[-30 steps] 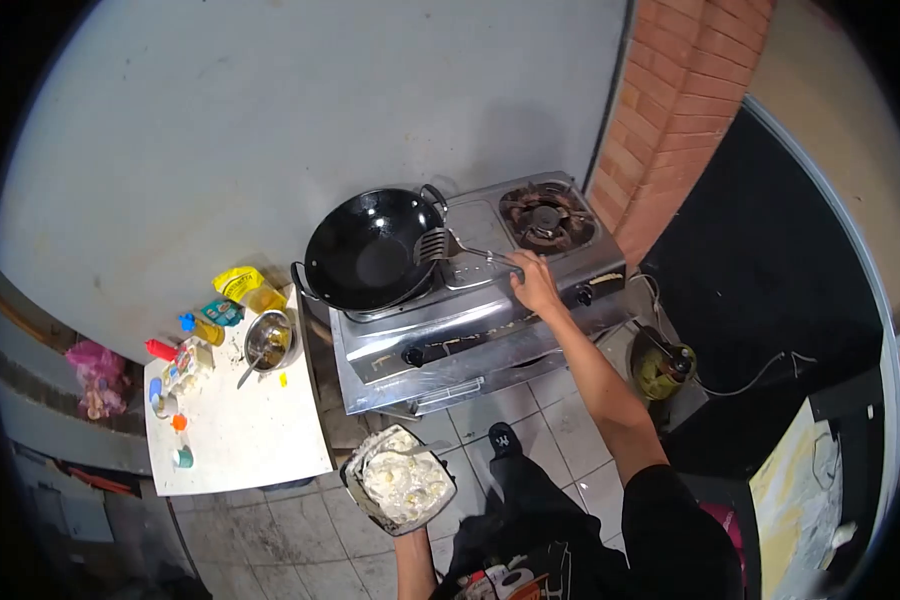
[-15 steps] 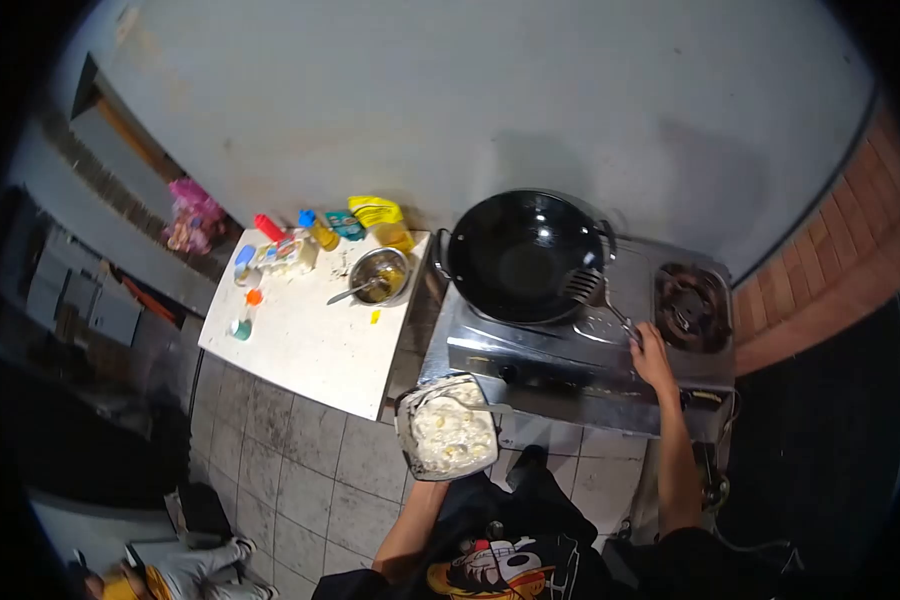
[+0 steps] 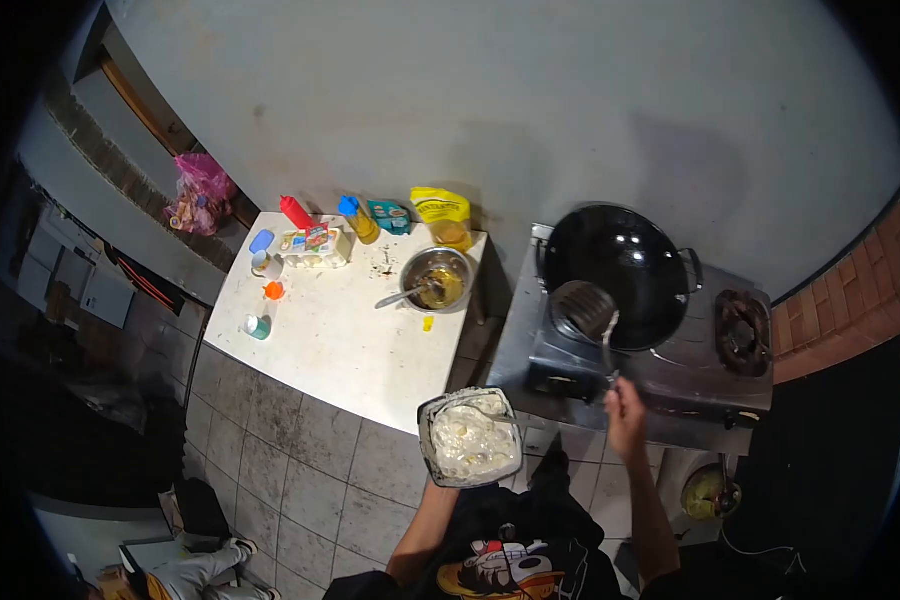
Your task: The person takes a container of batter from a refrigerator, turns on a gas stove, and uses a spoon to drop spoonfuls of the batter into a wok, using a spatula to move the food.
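My left hand (image 3: 444,492) supports a square glass bowl (image 3: 427,437) from below, its fingers mostly hidden under it. Inside lies a thick, whitish lumpy mixture (image 3: 473,440), with a utensil handle (image 3: 502,418) lying across the right side. In my right hand (image 3: 626,412), the fingers are wrapped round the handle of a slotted spatula (image 3: 586,308). The spatula's dark head overlaps the front-left rim of a black wok (image 3: 625,250) in this view. The wok sits on the left side of a steel gas stove (image 3: 712,362).
Left of the stove, a white table (image 3: 355,345) bears a metal bowl (image 3: 436,278) with a spoon, a yellow pouch (image 3: 444,215), an oil bottle (image 3: 358,220), a red bottle (image 3: 295,212) and an egg carton (image 3: 315,246). A bare burner (image 3: 742,333) is at right. Another person (image 3: 185,580) sits lower left.
My right hand has brought the spatula back and left, from the wok's right side to its front-left rim. The view has shifted left, and the bowl stays in my left hand.
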`<action>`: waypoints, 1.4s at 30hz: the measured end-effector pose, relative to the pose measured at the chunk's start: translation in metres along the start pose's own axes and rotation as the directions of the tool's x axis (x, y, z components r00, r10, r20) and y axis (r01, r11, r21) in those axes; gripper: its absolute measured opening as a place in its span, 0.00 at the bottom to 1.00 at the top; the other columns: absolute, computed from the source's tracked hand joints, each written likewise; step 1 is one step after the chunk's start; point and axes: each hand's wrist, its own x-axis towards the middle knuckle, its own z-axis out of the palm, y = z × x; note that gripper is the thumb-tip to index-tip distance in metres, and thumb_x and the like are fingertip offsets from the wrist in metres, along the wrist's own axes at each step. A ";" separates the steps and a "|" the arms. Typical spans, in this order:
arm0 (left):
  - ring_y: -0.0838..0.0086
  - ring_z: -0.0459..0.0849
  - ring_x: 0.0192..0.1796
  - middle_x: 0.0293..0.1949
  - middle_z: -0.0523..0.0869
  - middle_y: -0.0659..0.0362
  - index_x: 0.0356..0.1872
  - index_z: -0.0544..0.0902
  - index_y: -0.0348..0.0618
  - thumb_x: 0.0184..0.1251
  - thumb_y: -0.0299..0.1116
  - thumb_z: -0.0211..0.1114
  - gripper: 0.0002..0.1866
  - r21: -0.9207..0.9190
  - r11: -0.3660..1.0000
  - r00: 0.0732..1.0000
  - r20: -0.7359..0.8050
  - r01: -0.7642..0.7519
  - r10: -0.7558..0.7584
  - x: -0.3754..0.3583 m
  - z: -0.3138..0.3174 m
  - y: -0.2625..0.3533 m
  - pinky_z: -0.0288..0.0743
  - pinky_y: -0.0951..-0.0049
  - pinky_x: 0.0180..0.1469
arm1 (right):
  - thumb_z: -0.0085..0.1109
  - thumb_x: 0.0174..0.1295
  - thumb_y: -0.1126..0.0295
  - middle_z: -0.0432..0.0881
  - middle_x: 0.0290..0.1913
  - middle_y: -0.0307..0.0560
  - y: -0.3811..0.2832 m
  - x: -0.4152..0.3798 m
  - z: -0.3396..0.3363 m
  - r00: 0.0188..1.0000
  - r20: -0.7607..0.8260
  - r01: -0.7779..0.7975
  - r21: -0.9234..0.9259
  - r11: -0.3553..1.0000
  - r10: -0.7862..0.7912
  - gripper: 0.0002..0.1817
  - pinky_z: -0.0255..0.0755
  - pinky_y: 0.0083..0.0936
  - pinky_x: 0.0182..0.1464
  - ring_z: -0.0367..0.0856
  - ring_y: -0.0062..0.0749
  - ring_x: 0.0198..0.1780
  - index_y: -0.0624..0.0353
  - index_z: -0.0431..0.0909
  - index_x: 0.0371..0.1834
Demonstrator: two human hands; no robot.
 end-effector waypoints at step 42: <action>0.54 0.72 0.61 0.63 0.70 0.50 0.63 0.66 0.44 0.62 0.61 0.53 0.36 -0.079 0.997 0.995 0.094 -0.019 0.027 -0.057 -0.129 0.219 0.70 0.49 0.60 | 0.62 0.58 0.70 0.78 0.26 0.42 0.084 0.010 0.447 0.985 -0.136 -0.119 -0.076 0.990 0.108 0.08 0.69 0.21 0.33 0.73 0.22 0.28 0.64 0.75 0.31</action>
